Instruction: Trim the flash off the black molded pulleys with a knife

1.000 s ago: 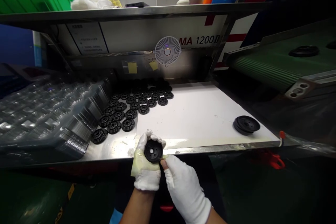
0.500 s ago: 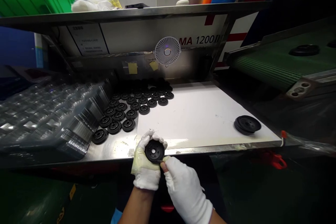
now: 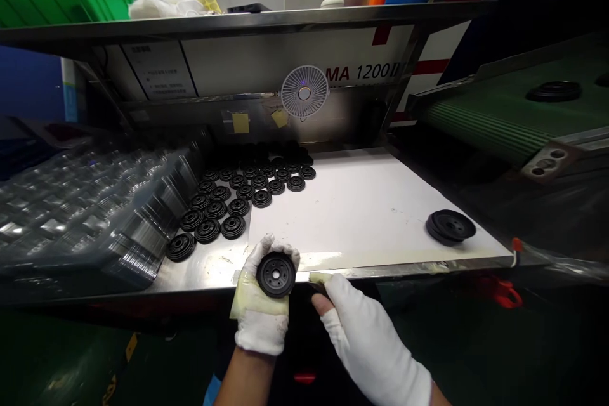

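My left hand [image 3: 261,314], in a white glove with yellowish patches, is closed round a round black plastic wheel [image 3: 276,274] with a centre hole and smaller holes about it. The wheel's face is turned up towards me, just off the table's front edge. To the right, apart from the wheel, is my right hand [image 3: 359,330], also gloved in white with a bare thumb tip. Its thumb and forefinger are pinched together; what lies between them is too dark and small to make out. Several similar black wheels [image 3: 233,226] lie in rows on the table's left part.
A stack of clear plastic trays [image 3: 137,241] fills the table's left. On the white sheet [image 3: 352,203] at right sit black wheels [image 3: 450,227], seemingly stacked. A small fan [image 3: 304,92] hangs under the shelf [image 3: 285,20]. A green conveyor belt [image 3: 480,124] stands at right.
My right hand has moved away from the wheel, to the right. My left hand has shifted slightly left and turned the wheel's face more towards me.
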Available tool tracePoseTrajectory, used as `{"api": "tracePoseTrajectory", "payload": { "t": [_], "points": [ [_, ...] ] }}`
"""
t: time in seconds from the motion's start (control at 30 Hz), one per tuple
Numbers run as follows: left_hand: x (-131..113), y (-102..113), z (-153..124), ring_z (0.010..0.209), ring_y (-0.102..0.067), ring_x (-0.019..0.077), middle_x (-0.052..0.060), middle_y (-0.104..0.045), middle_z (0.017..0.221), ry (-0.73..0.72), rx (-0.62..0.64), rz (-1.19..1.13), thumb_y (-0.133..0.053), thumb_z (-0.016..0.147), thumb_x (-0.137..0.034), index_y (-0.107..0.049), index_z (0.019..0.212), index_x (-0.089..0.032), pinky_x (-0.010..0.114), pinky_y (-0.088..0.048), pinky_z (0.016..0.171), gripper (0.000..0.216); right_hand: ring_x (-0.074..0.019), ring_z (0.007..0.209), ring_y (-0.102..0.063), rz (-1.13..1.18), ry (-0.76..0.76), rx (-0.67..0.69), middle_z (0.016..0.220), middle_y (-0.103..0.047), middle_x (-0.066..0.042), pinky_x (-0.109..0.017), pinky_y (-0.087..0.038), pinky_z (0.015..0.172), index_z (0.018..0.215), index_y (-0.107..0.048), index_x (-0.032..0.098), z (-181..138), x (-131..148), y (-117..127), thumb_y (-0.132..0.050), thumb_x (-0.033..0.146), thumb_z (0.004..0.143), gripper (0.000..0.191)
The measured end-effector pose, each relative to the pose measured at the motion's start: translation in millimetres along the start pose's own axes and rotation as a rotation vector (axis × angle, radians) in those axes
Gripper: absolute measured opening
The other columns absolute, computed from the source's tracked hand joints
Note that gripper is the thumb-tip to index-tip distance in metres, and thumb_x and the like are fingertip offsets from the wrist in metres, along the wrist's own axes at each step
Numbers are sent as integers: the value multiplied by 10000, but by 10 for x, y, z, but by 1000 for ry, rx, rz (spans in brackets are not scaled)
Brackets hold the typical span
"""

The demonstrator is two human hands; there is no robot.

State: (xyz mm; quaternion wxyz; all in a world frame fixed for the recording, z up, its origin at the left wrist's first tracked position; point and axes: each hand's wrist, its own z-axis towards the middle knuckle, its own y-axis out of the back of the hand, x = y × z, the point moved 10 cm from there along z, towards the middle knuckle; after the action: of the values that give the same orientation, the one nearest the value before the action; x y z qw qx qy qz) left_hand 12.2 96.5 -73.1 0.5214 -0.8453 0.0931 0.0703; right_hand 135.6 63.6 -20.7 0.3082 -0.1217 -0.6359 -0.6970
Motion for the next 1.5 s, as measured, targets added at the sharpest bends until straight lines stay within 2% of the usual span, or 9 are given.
{"api": "tracePoseTrajectory", "payload": {
  "t": [0.23, 0.43, 0.57, 0.7, 0.8, 0.93, 1.03, 1.27, 1.5],
  "points": [
    [137, -77, -36, 697, -571, 131, 24, -569, 691, 89, 47, -96, -563, 742, -123, -610, 772, -152, 307, -499, 717, 63, -156, 561, -548, -26, 9, -146, 643, -579, 3, -252, -291, 512, 738, -465, 220, 48, 145, -2, -418, 283, 855, 141],
    [89, -7, -58, 688, -572, 129, 16, -570, 688, 58, -48, -75, -578, 730, -121, -603, 757, -152, 320, -502, 722, 48, -138, 606, -563, 99, 21, 75, 696, -616, 14, -220, -329, 513, 724, -524, 226, -19, 273, -103, -502, 308, 797, 112],
    [-16, -39, -89, 740, -591, 160, 34, -601, 734, -5, -39, -74, -541, 760, -171, -624, 787, -152, 383, -493, 774, 90, -150, 605, -554, 81, -104, 144, 655, -590, 33, -219, -350, 504, 752, -533, 235, -37, 91, -74, -639, 303, 654, 160],
    [2, -61, -108, 788, -594, 182, 49, -611, 759, 29, 6, -59, -578, 732, -213, -639, 791, -148, 399, -473, 813, 106, -143, 616, -558, -35, -81, 29, 694, -589, 34, -236, -371, 550, 810, -520, 241, -15, -62, 25, -464, 84, 669, 218],
    [11, -53, -102, 816, -597, 195, 57, -618, 778, 42, 22, -39, -583, 726, -226, -644, 798, -155, 412, -467, 825, 118, -151, 624, -569, -34, -104, 19, 681, -594, 20, -245, -406, 563, 785, -545, 239, -29, -182, 19, -420, 127, 731, 176],
    [-11, -49, -102, 793, -610, 191, 57, -632, 769, 20, -13, -50, -567, 732, -208, -645, 807, -154, 414, -480, 809, 121, -180, 691, -593, 92, -76, 62, 762, -614, -12, -287, -471, 620, 1074, -516, 229, -68, -188, 5, -456, 354, 809, 300],
    [-34, -17, -117, 758, -622, 183, 54, -644, 754, -14, -91, -41, -546, 745, -176, -642, 795, -150, 408, -499, 783, 112, -186, 871, -591, 235, -11, -22, 971, -610, -54, -308, -476, 762, 1247, -399, 243, -78, -95, 110, -413, 276, 834, 415],
    [-9, -39, -50, 714, -634, 162, 47, -652, 717, -15, -76, -43, -505, 755, -92, -633, 735, -139, 357, -529, 737, 138, -148, 690, -575, 364, 1, 51, 778, -608, -14, -236, -463, 627, 815, -558, 223, 13, 68, -51, -430, 236, 832, 129],
    [5, -53, -110, 929, -611, 239, 109, -658, 951, -61, -72, 14, -565, 726, -138, -631, 944, -152, 401, -493, 829, 228, -122, 569, -497, 323, 44, 109, 643, -544, 11, -205, -397, 520, 677, -504, 208, 22, 182, -195, -447, 329, 837, 209]
  ]
}}
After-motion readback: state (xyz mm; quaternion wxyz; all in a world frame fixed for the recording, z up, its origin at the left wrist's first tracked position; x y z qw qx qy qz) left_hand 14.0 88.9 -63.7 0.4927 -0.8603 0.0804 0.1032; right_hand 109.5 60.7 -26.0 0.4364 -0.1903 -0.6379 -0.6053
